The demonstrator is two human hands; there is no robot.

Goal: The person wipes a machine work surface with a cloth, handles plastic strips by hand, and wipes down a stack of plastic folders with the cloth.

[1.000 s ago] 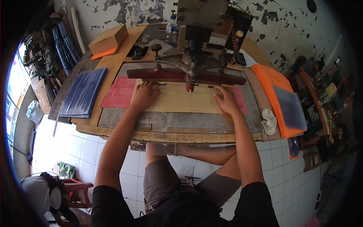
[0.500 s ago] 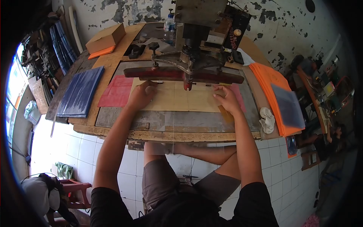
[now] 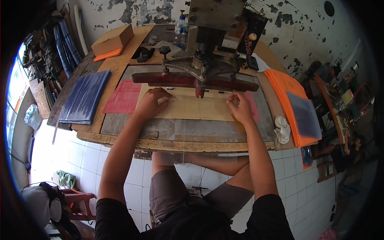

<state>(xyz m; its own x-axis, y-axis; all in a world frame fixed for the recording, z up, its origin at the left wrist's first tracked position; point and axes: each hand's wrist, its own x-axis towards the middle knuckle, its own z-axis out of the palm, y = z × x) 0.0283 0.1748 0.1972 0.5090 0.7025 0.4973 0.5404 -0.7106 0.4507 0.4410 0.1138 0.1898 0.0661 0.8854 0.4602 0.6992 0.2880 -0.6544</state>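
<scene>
A clear plastic sheet lies over the yellowish board and hangs past the table's front edge toward my knees; its outline is faint. My left hand is closed in a pinch at the sheet, over the board's left part. On the right side, my right hand also pinches with thumb and fingers at the sheet, though the grip point is hard to see. Just beyond both hands, the red-edged press bar hangs above the board. Pink sheets show from under the board.
Dark blue plastic folders are stacked at the left. Orange sheets with a clear blue-tinted piece lie at the right beside a white cloth. A cardboard box and a water bottle stand behind. Other people are at both sides.
My left hand has moved slightly right and down, its fingers now pinched nearer the board's middle. My right hand has shifted slightly, with its fingers drawn closer together.
</scene>
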